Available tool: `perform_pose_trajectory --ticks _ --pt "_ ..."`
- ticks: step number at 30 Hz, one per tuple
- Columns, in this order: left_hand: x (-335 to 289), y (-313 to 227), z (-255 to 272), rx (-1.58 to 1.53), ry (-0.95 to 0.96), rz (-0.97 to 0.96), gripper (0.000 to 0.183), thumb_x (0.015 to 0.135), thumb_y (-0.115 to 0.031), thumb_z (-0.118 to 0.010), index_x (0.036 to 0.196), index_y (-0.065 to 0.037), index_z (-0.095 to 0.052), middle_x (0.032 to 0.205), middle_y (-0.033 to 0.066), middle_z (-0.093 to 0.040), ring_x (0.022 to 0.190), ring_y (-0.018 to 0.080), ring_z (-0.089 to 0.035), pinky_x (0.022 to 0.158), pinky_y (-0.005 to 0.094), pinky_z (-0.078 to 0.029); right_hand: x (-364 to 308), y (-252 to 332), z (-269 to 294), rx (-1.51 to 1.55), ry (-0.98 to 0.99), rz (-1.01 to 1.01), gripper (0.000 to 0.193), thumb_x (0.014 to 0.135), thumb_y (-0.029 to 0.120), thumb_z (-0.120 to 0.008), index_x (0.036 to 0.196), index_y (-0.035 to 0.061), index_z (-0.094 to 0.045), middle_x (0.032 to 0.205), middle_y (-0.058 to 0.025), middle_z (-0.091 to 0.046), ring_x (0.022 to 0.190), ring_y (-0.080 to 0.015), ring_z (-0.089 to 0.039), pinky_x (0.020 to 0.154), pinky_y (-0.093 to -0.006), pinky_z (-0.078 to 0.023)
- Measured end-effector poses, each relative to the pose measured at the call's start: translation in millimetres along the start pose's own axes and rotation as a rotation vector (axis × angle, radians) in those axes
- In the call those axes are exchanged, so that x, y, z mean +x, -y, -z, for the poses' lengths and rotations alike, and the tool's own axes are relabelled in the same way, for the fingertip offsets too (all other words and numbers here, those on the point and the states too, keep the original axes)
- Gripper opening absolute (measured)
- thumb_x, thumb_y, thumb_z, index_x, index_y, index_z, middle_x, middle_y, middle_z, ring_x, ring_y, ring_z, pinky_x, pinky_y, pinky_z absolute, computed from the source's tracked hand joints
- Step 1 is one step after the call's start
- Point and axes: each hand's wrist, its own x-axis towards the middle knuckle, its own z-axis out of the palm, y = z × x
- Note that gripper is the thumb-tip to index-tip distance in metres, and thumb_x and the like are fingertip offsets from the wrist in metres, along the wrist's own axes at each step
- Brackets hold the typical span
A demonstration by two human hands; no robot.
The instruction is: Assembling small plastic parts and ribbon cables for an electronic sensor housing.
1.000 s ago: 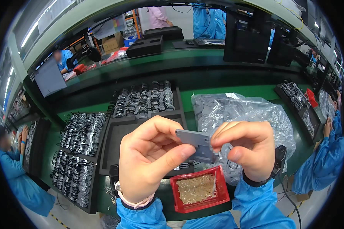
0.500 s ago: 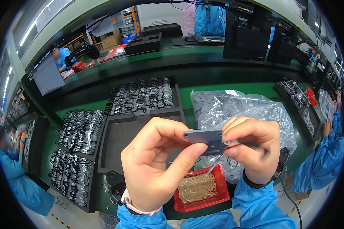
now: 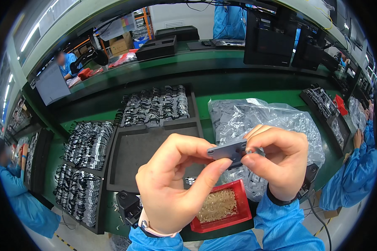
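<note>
At the left hand (image 3: 171, 180), a likely light, stiff grey plate (image 3: 229, 150) is pinched, best by its edges; the right hand's (image 3: 280, 161) grip is unclear.

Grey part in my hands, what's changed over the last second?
The grey part moved rightward, its right end tipping up. The left hand shifted right with it, still gripping; the thumb of the right hand drew in toward its fingers. The red bin and plastic bag stayed put.
</note>
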Motion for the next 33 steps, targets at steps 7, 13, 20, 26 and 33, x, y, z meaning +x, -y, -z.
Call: perform_pose_trajectory --ticks 7,13,20,26,33 --pt "3 -4 -2 -0.132 0.049 0.069 0.021 0.072 0.005 -0.065 0.089 0.006 -0.053 0.084 0.0070 -0.058 0.080 0.0107 -0.057 0.073 0.0235 -0.047 -1 0 -2 0.020 0.013 0.012 0.010 0.064 -0.003 -0.067 0.072 -0.0027 -0.062 0.067 -0.0090 -0.061 0.063 -0.0133 -0.058 0.058 -0.0231 -0.043" --pt "6 -4 -1 0.046 0.117 0.062 0.020 0.066 0.003 -0.066 0.082 0.004 -0.054 0.080 0.0114 -0.059 0.073 0.0142 -0.057 0.066 0.0240 -0.045 0 0 -5 -0.060 0.068 0.062 0.009 0.064 -0.003 -0.067 0.071 -0.0018 -0.061 0.067 -0.0079 -0.061 0.062 -0.0170 -0.058 0.059 -0.0261 -0.045" --pt "7 -5 0 0.108 0.043 0.052 0.016 0.072 -0.003 -0.065 0.080 0.004 -0.054 0.077 0.0100 -0.058 0.071 0.0117 -0.054 0.063 0.0219 -0.043 -1 -5 -11 -0.087 0.063 0.089 0.012 0.064 -0.001 -0.068 0.074 -0.0009 -0.061 0.068 -0.0075 -0.062 0.062 -0.0174 -0.060 0.061 -0.0270 -0.047" --pt "6 -4 0 0.135 -0.008 -0.015 0.017 0.073 -0.005 -0.066 0.081 0.004 -0.055 0.077 0.0091 -0.058 0.069 0.0108 -0.053 0.062 0.0204 -0.042 -3 0 -14 -0.048 0.036 -0.035 0.014 0.065 0.000 -0.069 0.077 -0.0006 -0.062 0.068 -0.0081 -0.062 0.065 -0.0172 -0.062 0.062 -0.0274 -0.047" --pt "4 -1 -3 0.179 -0.040 -0.061 0.017 0.072 -0.004 -0.067 0.080 0.004 -0.054 0.077 0.0092 -0.058 0.069 0.0114 -0.054 0.062 0.0213 -0.043 -3 -6 -14 -0.101 0.015 0.108 0.014 0.064 0.000 -0.069 0.076 -0.0004 -0.062 0.068 -0.0080 -0.063 0.065 -0.0171 -0.062 0.068 -0.0286 -0.047"
